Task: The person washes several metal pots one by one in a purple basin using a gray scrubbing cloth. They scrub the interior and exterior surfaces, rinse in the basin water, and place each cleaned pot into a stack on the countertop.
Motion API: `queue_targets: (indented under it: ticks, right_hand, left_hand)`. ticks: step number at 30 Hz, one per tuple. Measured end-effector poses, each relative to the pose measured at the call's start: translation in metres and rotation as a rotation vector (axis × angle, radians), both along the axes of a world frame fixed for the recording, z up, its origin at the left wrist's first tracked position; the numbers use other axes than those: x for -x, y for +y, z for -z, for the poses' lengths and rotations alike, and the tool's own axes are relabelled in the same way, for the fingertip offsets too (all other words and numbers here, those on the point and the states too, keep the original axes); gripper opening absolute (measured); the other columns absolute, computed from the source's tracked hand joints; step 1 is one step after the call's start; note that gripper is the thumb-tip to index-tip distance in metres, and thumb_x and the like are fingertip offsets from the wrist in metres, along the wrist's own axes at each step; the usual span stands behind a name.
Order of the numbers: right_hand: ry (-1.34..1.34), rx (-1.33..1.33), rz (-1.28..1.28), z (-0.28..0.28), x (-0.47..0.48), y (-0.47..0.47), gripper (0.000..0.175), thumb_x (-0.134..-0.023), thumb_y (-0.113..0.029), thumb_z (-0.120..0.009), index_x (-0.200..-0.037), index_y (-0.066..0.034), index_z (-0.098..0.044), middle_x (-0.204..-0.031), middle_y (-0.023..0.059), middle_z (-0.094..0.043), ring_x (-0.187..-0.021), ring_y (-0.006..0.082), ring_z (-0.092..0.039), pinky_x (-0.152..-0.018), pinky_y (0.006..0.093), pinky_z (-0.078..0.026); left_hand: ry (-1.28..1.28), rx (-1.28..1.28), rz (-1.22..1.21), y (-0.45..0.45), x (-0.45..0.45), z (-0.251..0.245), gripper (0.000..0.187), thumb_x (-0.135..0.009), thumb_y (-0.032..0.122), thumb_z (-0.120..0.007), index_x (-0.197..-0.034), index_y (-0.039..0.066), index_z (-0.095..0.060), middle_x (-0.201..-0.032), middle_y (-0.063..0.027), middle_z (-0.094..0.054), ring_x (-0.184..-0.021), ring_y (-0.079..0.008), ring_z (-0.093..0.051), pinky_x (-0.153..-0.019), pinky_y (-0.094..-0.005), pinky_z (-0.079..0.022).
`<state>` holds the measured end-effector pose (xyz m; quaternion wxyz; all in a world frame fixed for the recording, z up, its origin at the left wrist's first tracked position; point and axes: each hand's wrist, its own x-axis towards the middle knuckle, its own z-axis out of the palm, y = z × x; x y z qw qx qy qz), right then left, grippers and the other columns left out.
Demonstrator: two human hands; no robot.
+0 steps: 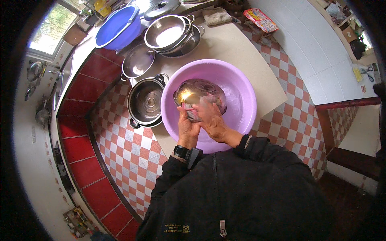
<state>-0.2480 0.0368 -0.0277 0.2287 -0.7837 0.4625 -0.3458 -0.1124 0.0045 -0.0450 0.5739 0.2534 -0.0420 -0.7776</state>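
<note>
A pale purple plastic basin (247,90) stands in front of me on a light tabletop. In it lies a shiny metal pot or bowl (200,87), its base facing up. My left hand (189,126) grips one side of a wet pink and grey cloth (192,113) over the basin, at the near edge of the metal vessel. My right hand (214,123) is against the same cloth from the right, its fingers partly blurred; whether they close on it I cannot tell. Some water shows at the basin's bottom.
Left of the basin are a black-handled pot (147,104) and a metal pan (138,60). Stacked steel bowls (166,33), a blue basin (117,30) and a folded cloth (217,16) lie beyond. The table's right edge (274,72) borders checkered floor.
</note>
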Motion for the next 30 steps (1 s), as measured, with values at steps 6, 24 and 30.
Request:
queue_targets:
  ticks: [6, 24, 30]
  right_hand:
    - [-0.362, 0.015, 0.145, 0.029, 0.019, -0.002, 0.05, -0.093, -0.019, -0.05, -0.135, -0.0089, -0.026, -0.143, 0.0201, -0.027, -0.136, 0.0398, -0.018, -0.109, 0.0492, -0.019]
    - [-0.342, -0.374, 0.274, 0.033, 0.059, -0.116, 0.031, -0.099, -0.026, -0.039, -0.122, -0.0096, -0.05, -0.118, 0.0116, -0.056, -0.109, 0.0247, -0.054, -0.094, 0.0337, -0.04]
    - [-0.204, -0.1, 0.203, 0.004, 0.018, -0.094, 0.025, -0.092, -0.026, -0.048, -0.115, -0.019, -0.057, -0.121, 0.0106, -0.055, -0.106, 0.0371, -0.053, -0.092, 0.0455, -0.04]
  left_hand:
    - [0.016, 0.004, -0.035, 0.002, 0.001, -0.002, 0.059, -0.092, 0.048, -0.044, -0.132, 0.006, -0.04, -0.132, -0.0106, -0.047, -0.122, -0.0277, -0.043, -0.105, -0.0486, -0.031]
    - [-0.068, 0.065, 0.289, 0.012, -0.04, -0.016, 0.054, -0.094, 0.038, -0.047, -0.136, 0.006, -0.036, -0.136, -0.0113, -0.044, -0.124, -0.0305, -0.043, -0.103, -0.0486, -0.034]
    - [-0.23, 0.154, 0.351, 0.015, -0.037, -0.018, 0.054, -0.092, 0.038, -0.052, -0.13, 0.003, -0.039, -0.125, -0.0133, -0.053, -0.112, -0.0293, -0.054, -0.094, -0.0441, -0.046]
